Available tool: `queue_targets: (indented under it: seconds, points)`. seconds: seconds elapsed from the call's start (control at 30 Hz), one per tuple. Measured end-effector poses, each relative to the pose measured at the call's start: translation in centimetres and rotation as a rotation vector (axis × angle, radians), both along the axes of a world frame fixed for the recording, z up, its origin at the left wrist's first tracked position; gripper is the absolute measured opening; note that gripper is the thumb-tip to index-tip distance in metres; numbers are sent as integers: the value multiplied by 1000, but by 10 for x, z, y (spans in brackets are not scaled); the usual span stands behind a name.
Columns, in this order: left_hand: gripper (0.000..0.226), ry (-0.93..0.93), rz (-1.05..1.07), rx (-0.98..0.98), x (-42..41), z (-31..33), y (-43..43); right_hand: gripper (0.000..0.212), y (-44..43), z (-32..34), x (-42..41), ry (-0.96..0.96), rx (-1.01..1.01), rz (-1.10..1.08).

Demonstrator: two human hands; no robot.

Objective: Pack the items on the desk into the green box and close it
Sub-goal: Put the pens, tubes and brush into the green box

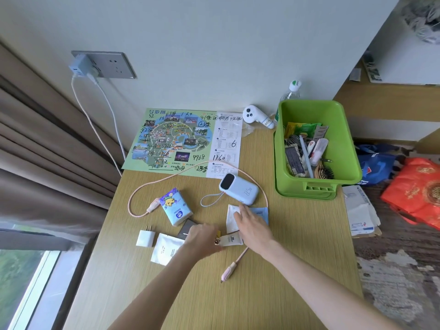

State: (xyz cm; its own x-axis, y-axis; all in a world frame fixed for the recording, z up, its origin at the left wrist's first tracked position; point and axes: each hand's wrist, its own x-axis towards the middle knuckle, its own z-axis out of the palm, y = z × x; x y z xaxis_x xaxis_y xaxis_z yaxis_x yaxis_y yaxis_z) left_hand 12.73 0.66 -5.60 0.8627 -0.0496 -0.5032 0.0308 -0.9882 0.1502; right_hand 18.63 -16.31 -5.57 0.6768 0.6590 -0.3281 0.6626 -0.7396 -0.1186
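Note:
The green box (307, 189) stands open at the desk's back right, holding packets, pens and a hairbrush. My left hand (204, 239) curls its fingers around the cap end of a cream tube (232, 239) lying on the desk, and partly hides a dark card (186, 228). My right hand (252, 225) rests flat, fingers apart, on white and blue sachets (261, 212). Loose on the desk are a blue power bank (239, 189), a tissue pack (176, 207), a white plug (145, 238), a white sachet (166, 249) and a pink cable (227, 273).
A scribbled park map (176, 141) lies at the back by the wall, with a white controller (256, 116) and a water bottle (294, 88) beside the box. A wall socket (102, 65) has white cords hanging. Curtains hang left; red (419, 194) and blue bags and papers (362, 210) lie on the floor to the right.

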Motion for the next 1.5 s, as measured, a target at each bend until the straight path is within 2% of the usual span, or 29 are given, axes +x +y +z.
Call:
queue_targets:
  seconds: [0.13,0.3,0.43,0.53,0.63,0.77,0.87,0.97,1.03,1.17,1.23,1.37,1.5]
  points:
    - [40,53,21,-31,6,13,10,32,-10,10,7,-3,106,-45]
    - [37,66,197,-196,28,40,37,8,-5,49,25,-3,396,-228]
    - [34,-16,349,-443,56,70,52,15,-6,94,42,-40,662,-343]
    - [38,-118,413,-597,81,98,44,5,-14,126,67,-56,828,-440]
    - [36,-160,449,-726,108,119,27,8,-29,146,102,-94,947,-613]
    - [43,-189,463,-792,138,133,7,8,-63,154,148,-182,1065,-909]
    - [48,-197,502,-822,155,136,-5,10,-81,144,173,-202,1037,-1087]
    - [49,-216,524,-840,171,134,-13,10,-79,130,191,-127,965,-1150]
    - [47,-227,518,-831,179,131,-17,14,-73,123,200,-35,832,-1090]
    - [43,-221,515,-843,190,124,-20,28,-63,108,202,271,406,-802]
    - [42,-218,524,-847,194,121,-21,34,-62,96,198,271,301,-748]
    - [45,-218,536,-850,201,118,-28,32,-61,83,190,312,197,-699]
    - [44,-259,491,-856,209,123,-42,32,-73,93,197,433,282,-667]
